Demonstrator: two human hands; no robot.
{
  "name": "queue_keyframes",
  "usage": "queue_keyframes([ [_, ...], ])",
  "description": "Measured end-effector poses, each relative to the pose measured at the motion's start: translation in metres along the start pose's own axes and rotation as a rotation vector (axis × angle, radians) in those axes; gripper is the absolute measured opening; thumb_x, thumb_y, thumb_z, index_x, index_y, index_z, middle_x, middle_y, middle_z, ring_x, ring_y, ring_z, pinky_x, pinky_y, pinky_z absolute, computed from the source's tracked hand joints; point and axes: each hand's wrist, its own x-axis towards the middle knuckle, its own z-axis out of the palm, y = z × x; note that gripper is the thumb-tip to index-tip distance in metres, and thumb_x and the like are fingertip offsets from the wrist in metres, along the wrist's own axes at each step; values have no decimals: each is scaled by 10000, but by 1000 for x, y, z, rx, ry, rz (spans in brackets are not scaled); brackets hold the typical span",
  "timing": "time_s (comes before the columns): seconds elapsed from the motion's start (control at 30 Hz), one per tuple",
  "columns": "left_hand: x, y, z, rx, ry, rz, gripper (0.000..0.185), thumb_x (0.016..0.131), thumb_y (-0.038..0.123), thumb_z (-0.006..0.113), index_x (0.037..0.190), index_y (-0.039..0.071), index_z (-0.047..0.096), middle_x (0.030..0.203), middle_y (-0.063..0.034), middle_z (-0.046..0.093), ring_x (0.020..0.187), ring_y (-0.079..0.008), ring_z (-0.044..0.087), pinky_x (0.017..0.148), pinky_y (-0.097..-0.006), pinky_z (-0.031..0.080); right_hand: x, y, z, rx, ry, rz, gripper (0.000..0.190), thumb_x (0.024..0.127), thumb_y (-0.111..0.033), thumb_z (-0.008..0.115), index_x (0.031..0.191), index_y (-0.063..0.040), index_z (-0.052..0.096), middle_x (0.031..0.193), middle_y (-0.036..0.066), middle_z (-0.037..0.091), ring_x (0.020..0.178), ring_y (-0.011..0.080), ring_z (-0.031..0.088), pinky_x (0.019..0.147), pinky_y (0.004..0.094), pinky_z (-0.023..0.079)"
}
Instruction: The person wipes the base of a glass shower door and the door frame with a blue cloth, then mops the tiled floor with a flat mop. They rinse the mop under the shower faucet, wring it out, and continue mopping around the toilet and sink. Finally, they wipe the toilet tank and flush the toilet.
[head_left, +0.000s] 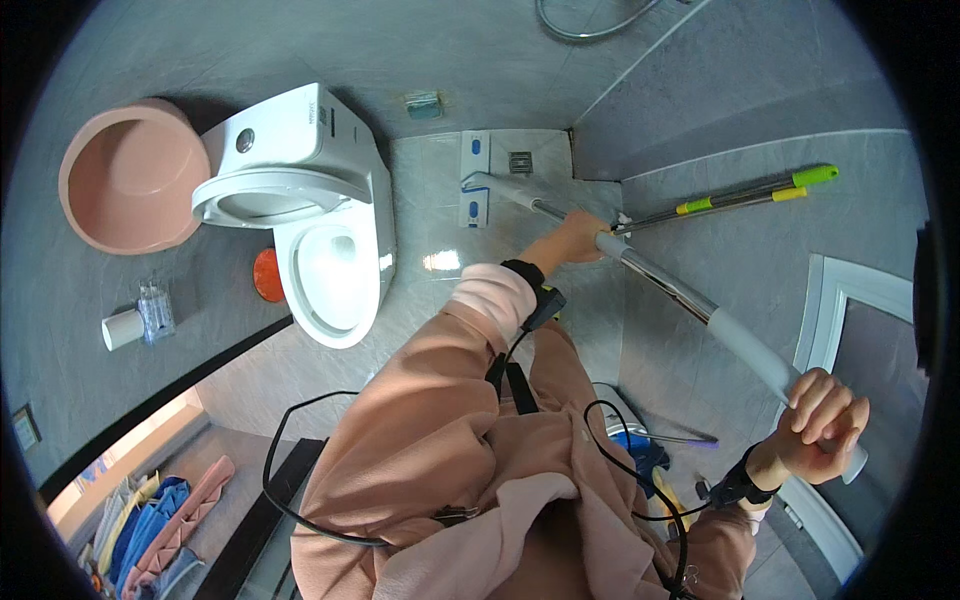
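Note:
A long-handled flat mop slants across the view, its pole (667, 281) running from the upper middle down to the right. My left hand (581, 236) is wrapped around the pole's middle, near a grey collar. Higher up the handle, my right hand (825, 431) grips the pale grey sleeve close to the end. The white mop head (475, 206), with blue parts, lies flat on the tiled floor (437, 180), left of a square floor drain (520, 162). The mop pad's underside is hidden.
A white toilet (334, 289) with its lid raised stands left. A pink basin (135, 176) is beside its tank. Handles with green and yellow grips (739, 196) lean at the right wall, near a white-framed door (817, 315). Black cables (274, 450) hang around me.

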Motion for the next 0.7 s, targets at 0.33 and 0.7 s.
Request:
queue_keyframes([
  [0.33, -15, 58, -13, 4, 3, -34, 167, 667, 261, 680, 750, 121, 644, 758, -102, 652, 736, -323, 622, 672, -424, 482, -5, -41, -49, 15, -83, -101, 199, 872, -306, 493, 787, -149, 403, 589, -41, 496, 505, 77, 489, 545, 254, 367],
  [0.7, -123, 58, 10, 31, 123, -581, 199, 680, 236, 667, 708, 53, 594, 727, -178, 611, 774, -394, 585, 677, -458, 469, 14, 70, -53, 406, -353, 114, 143, 889, -255, 474, 826, -136, 423, 571, -20, 502, 456, 104, 475, 498, 275, 424],
])
